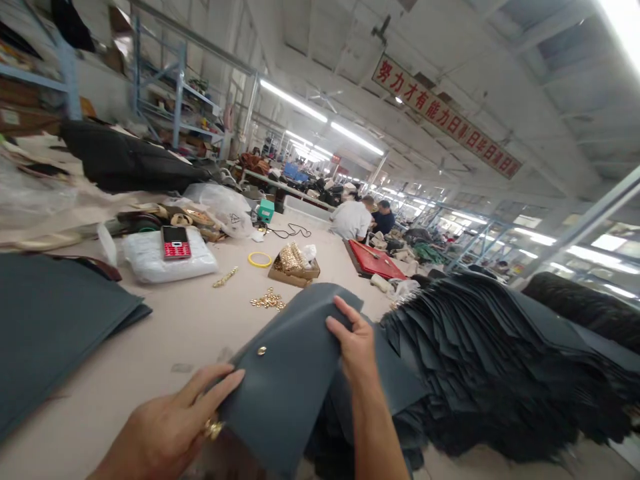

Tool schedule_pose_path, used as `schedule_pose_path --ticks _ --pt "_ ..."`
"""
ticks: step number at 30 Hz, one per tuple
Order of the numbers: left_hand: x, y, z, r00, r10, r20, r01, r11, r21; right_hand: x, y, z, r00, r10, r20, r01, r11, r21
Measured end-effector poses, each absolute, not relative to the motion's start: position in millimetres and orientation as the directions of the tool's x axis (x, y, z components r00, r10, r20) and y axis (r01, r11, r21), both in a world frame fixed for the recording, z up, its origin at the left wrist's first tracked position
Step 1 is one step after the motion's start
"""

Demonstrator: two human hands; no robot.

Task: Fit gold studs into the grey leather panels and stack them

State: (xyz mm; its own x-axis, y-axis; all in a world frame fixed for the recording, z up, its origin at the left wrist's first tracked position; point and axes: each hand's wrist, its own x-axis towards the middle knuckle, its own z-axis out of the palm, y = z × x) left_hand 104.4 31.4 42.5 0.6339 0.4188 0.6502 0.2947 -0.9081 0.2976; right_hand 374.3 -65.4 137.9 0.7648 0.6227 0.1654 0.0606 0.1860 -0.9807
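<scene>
A dark green leather panel [293, 373] is held up over the table, curved, with a gold stud [261, 351] showing near its left edge. My left hand [173, 417] grips that edge between thumb and fingers, and a gold metal piece [213, 429] shows under its fingers. At the panel's upper right, my right hand [356, 340] is closed on the edge. A small pile of gold studs [269, 300] lies beyond the panel. Behind them stands a cardboard box [295, 275] holding more gold pieces and a plastic bag.
A large stack of dark green panels [490, 353] fills the right side. More flat panels [60, 333] lie at left. A red phone [176, 243] rests on a white plastic package [145, 259]. A yellow ring [259, 259] and a red board [375, 259] lie farther back. People work in the distance.
</scene>
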Motion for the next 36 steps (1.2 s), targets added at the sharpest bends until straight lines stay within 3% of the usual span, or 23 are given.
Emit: schedule_pose_path --ticks 3,6,7,9,12,14,18,28,30,33,36 --pt "150.9 19.9 71.1 0.695 0.542 0.473 0.204 -0.779 0.594 423.5 -125.7 134.2 0.896 0.423 0.133 0.077 0.148 -0.986" --pt "195.7 3.6 76.7 0.773 0.628 0.088 0.245 -0.423 0.872 464.1 -187.6 109.8 0.943 0.290 0.161 0.223 -0.196 -0.955" --pt "209.5 -0.6 74.3 0.787 0.617 0.003 0.260 -0.336 0.905 474.0 -206.9 101.3 0.937 0.294 0.188 0.292 -0.366 -0.883" --pt "234.7 -4.6 66.0 0.795 0.602 -0.071 0.274 -0.253 0.928 487.2 -240.0 89.1 0.910 0.353 0.219 0.408 -0.666 -0.625" --pt "264.5 -1.4 52.2 0.768 0.633 -0.100 0.294 -0.209 0.933 493.3 -263.5 86.9 0.878 0.417 0.237 0.463 -0.866 -0.190" --pt "278.3 2.5 46.1 0.754 0.647 -0.114 0.293 -0.175 0.940 495.0 -257.7 92.3 0.844 0.465 0.269 0.500 -0.862 -0.081" --pt "293.3 3.2 45.4 0.774 0.629 -0.078 0.258 -0.200 0.945 507.2 -220.4 94.9 0.790 0.582 0.192 0.613 -0.757 -0.226" --pt "329.3 13.7 58.1 0.791 0.611 0.037 0.295 -0.433 0.852 516.0 -235.6 58.6 0.844 0.535 0.035 0.530 -0.823 -0.205" --pt "323.6 17.9 54.7 0.777 0.629 0.023 0.305 -0.409 0.860 514.0 -248.8 64.0 0.836 0.541 0.091 0.548 -0.817 -0.179" --pt "295.2 18.4 52.9 0.767 0.642 0.001 0.304 -0.364 0.881 509.4 -267.5 74.0 0.721 0.631 0.288 0.686 -0.710 -0.161" --pt "254.8 12.1 59.6 0.798 0.602 0.031 0.245 -0.371 0.896 494.2 -265.7 77.6 0.601 0.693 0.398 0.799 -0.541 -0.263"
